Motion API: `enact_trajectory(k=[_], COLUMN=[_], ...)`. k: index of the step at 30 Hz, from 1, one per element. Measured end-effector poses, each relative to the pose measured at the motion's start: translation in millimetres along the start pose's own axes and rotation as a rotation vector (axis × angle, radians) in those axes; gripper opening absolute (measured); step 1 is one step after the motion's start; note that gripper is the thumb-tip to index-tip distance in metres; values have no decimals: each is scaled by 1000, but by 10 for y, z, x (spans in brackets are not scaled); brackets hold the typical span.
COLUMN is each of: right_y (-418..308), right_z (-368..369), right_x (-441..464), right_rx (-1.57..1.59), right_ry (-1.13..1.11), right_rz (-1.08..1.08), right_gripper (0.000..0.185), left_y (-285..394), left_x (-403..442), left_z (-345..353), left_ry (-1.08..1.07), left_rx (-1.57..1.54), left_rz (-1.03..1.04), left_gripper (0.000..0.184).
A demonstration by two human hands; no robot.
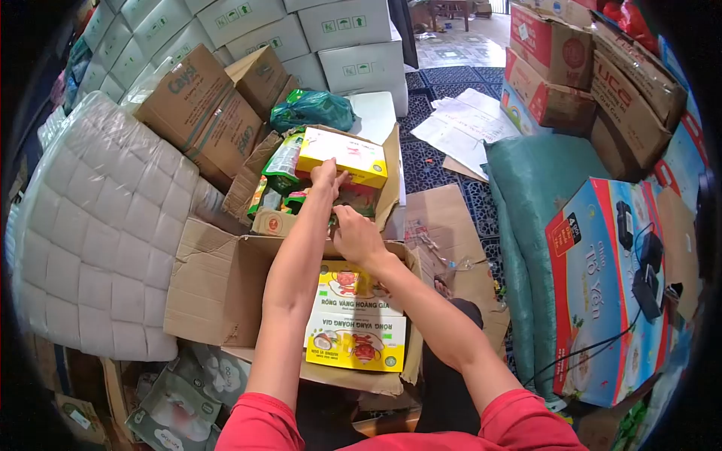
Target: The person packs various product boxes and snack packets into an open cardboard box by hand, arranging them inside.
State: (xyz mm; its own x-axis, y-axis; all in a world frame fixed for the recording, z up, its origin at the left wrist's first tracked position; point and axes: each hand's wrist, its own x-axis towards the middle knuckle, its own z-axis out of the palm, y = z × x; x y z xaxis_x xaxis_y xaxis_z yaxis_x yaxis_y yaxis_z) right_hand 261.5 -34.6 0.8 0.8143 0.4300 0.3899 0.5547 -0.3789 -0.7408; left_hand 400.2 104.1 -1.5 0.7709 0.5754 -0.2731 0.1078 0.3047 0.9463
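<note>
My left hand (326, 177) reaches into the farther open carton (389, 169) and touches the front side of a yellow and white box (350, 154). Its fingers look apart, against that side. That box lies tilted on top of green and colourful packets (284, 161). Closer to me, my right hand (356, 234) has its fingers curled at the near edge of the same carton; what they hold, if anything, is hidden. Below my forearms stands a nearer open carton (203, 289). Inside it lie yellow and white printed boxes (356, 340) with red figures.
A teal plastic bag (312, 111) sits behind the farther carton. Wrapped quilted bedding (105, 240) leans at left, near brown cartons (197, 113) and stacked white cartons (263, 45). At right are a green sack (538, 225), a blue-red box (594, 301) with black adapters and cables, and flattened cardboard (451, 218).
</note>
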Motion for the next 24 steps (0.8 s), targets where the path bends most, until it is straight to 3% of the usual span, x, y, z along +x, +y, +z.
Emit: enact_trajectory(k=[4, 7, 8, 11, 12, 15, 17, 19, 22, 24], right_y=[-60, -22, -21, -72, -109, 35, -77, -174, -289, -255], right_z=[-8, 58, 81, -32, -102, -35, -95, -139, -160, -183], right_x=[-29, -58, -47, -64, -82, -84, -178, -289, -524, -660], right_rx=[-41, -34, -42, -49, -43, -2, 43, 83, -78, -214], right_ry=[-107, 17, 85, 31, 27, -39, 17, -117, -349, -492], right_rz=[-44, -238, -298, -317, -333, -426, -509, -511, -290, -110], right_gripper=[23, 18, 13, 13, 13, 13, 12, 11, 23, 35], left_y=[25, 18, -10, 58, -40, 157, 145, 58, -142, -313], left_x=[22, -55, -49, -177, -452, -1256, -1679, -1942, -2053, -1978], left_z=[-139, -281, -353, -656, -736, -1054, -1375, -1665, -2047, -2211], left_ry=[-282, -345, -379, -326, -143, -350, -236, -115, 49, -18], left_rx=[-224, -368, -323, 1159, 935, 449, 503, 356, 277, 472], left_rz=[-178, -163, -144, 418, 755, 524, 470, 284, 108, 14], left_gripper=[39, 41, 33, 23, 16, 19, 15, 13, 19, 28])
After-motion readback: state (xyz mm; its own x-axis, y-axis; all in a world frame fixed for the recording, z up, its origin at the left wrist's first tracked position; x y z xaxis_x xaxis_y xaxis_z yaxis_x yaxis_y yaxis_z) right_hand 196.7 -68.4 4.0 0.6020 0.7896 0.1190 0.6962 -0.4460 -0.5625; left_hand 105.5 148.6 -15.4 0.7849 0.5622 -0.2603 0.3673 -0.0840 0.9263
